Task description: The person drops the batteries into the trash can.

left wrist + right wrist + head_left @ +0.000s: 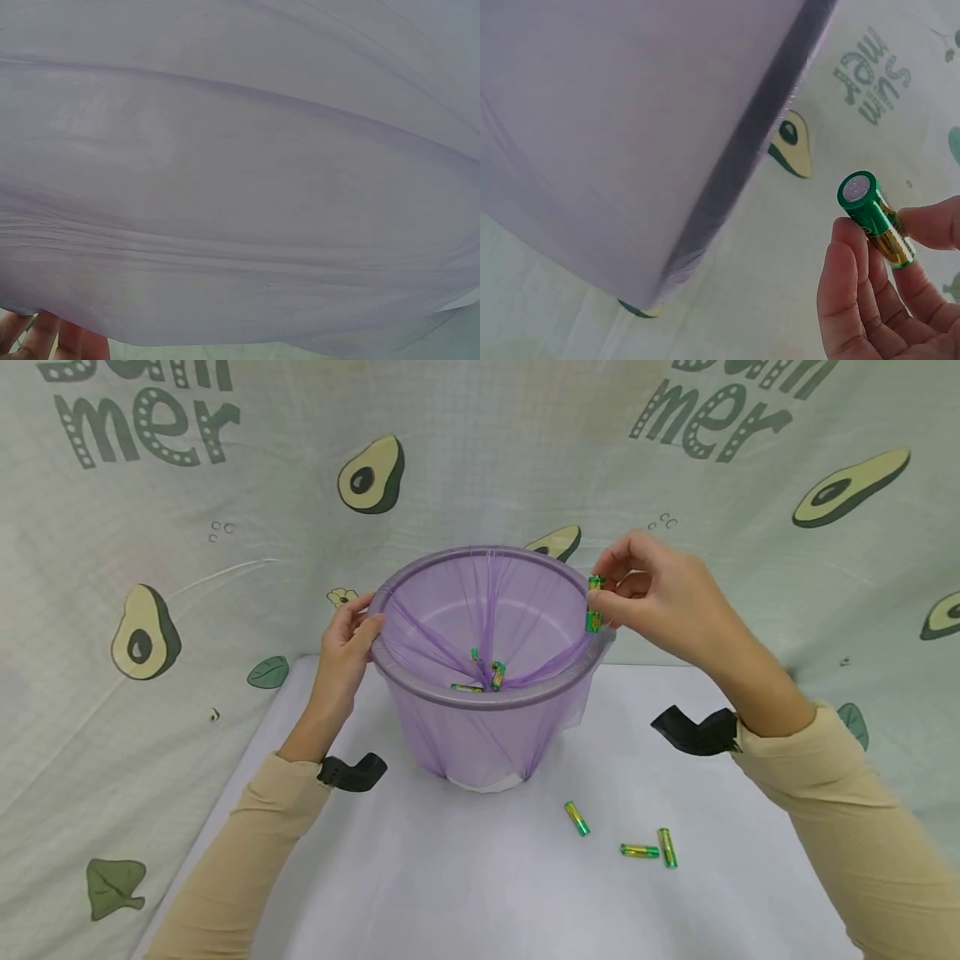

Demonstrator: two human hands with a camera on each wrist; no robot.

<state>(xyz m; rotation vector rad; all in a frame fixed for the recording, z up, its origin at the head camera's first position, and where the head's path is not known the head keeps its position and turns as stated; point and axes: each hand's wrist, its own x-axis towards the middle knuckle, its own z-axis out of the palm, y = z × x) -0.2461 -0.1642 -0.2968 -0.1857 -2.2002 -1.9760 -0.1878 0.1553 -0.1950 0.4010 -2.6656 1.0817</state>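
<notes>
A waste bin (465, 727) lined with a thin purple plastic bag stands on the white table. Its left rim is held by my left hand (351, 639), thumb on top; in the left wrist view only some fingertips (56, 337) show below the bag. Beside the right rim, my right hand (652, 597) pinches a green and gold battery (877, 219) upright between thumb and fingers. Inside the bin lie several similar batteries (498, 676), by the gathered folds of the bag. On the table in front lie three more: one battery (577, 818) alone, two (640, 851) close together.
A pale cloth (465, 460) printed with avocados and lettering hangs behind and at the sides. The white table (420, 877) spreads out before the bin. Each wrist carries a black strap-like piece (697, 731).
</notes>
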